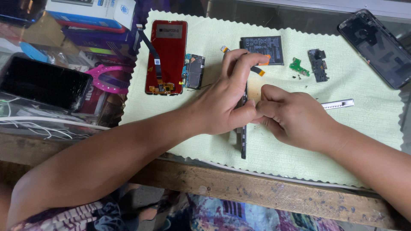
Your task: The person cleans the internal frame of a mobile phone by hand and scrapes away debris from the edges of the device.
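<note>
Both my hands, left hand [227,100] and right hand [291,115], closed on the edge-up phone frame [243,143]; likely prying step, needing steady grip.

Bare forearms, sleeveless to the frame's edge; left hand [222,100] and right hand [291,117] ungloved, ringless; patterned purple, white and blue garment at the lap.

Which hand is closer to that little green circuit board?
Right. The right hand lies just below the green circuit board; the left hand sits farther off to the left.
</note>
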